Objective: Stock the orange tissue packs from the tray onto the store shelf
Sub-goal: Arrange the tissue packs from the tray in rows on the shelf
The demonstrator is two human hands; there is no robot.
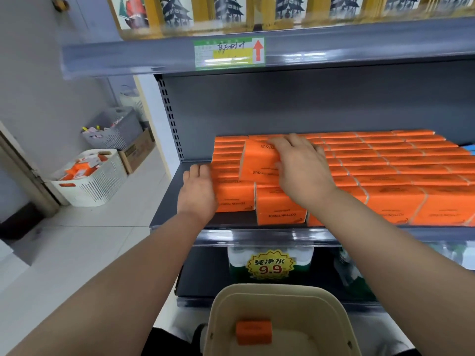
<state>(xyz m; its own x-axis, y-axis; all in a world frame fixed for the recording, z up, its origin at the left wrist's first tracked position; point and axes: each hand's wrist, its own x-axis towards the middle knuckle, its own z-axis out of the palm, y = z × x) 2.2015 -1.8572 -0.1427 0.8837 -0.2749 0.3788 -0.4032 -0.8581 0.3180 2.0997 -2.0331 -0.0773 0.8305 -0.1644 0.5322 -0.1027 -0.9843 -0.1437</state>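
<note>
Rows of orange tissue packs [385, 170] fill the grey store shelf [185, 217] from its middle to the right. One orange pack [259, 160] lies on top of the front rows, and my right hand [303, 170] rests on its right end with fingers spread over it. My left hand [198, 191] presses flat against the left side of the front-left pack [236, 199]. Below, a beige tray [280, 319] sits close to me with one small orange pack [254, 332] inside.
A white slotted basket [97, 181] with orange and white packs stands on the tiled floor at left, with a grey basket [115, 129] and a cardboard box behind it. A yellow 9.9 price tag [270, 264] hangs on the lower shelf. Boxes line the upper shelf.
</note>
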